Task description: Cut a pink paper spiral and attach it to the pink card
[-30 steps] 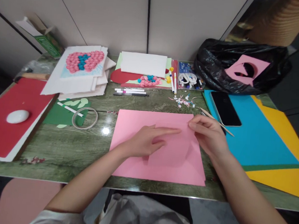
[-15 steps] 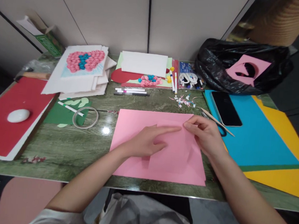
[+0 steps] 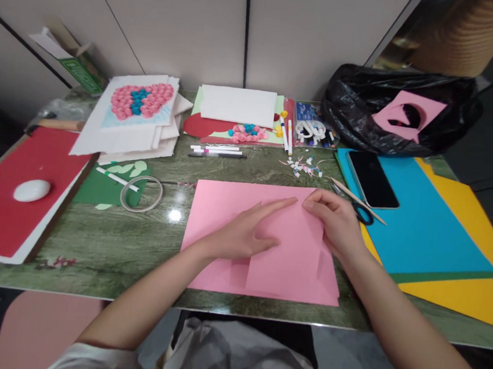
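Observation:
A smaller pink paper piece [image 3: 285,261] lies over a large pink sheet [image 3: 215,196] in front of me. My right hand [image 3: 333,214] pinches the smaller piece at its upper right corner, thumb against fingers. Over the left side of that piece rests my left hand [image 3: 251,230], index finger stretched toward the same corner and thumb spread away. Its other fingers are partly hidden. Just right of my right hand lie scissors [image 3: 364,213] with dark handles and a pointed wooden stick [image 3: 356,199].
A phone [image 3: 372,180] lies on blue paper [image 3: 434,233] at right. Paper scraps [image 3: 302,166] and markers [image 3: 217,149] lie behind the pink sheet. A tape roll [image 3: 141,207] sits left, near green paper [image 3: 84,189]. A black bag [image 3: 346,113] stands at the back right.
The smaller pink piece's upper right corner has shifted slightly up and right with my right hand's pinch. My left index finger has moved slightly up and left, away from the pinch.

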Tool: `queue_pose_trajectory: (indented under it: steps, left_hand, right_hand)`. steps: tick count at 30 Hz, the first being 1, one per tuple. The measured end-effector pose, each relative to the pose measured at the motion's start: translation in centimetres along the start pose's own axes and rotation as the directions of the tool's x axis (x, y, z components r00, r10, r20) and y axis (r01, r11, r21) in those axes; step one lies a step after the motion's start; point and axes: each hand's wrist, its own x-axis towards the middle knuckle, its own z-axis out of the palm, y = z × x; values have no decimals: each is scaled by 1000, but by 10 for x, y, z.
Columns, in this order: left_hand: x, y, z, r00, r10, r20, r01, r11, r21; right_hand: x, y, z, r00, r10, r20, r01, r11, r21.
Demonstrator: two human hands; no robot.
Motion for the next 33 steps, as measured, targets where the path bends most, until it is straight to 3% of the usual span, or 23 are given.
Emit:
queue_pose_trajectory:
  steps: [6,12,15,17,20,23,28,33]
  left_hand:
    - [-1,0,-1,1000,-16,-9,16,1000,-11]
    - [0,-3,-3,1000,18,6,-17,999,-42]
    - [4,-7,-3,997,1,-76,-10,993,-117]
    - [7,-9,-3,976,-95,-196,55,978,-201]
    - [11,-12,-2,882,-311,-353,184,919,-350]
    - [13,-15,-2,820,-436,-370,244,852,-464]
    - [12,-22,-3,804,-491,-334,242,784,-571]
    - [12,-19,-6,810,-490,-322,245,782,-574]
  right_hand:
    - [2,-6,-3,992,24,124,-21,999,-27]
    - [3,-1,-5,992,57,108,-62,997,44]
    - [4,1,-3,993,62,100,-65,997,35]
    - [4,0,-2,989,62,131,-62,998,-4]
    - [4,-2,1,982,69,177,-52,993,-102]
    - [4,-2,3,980,74,185,-43,985,-167]
    - [4,-2,5,977,82,196,-43,980,-195]
    - [5,-3,7,972,109,207,-74,983,-169]
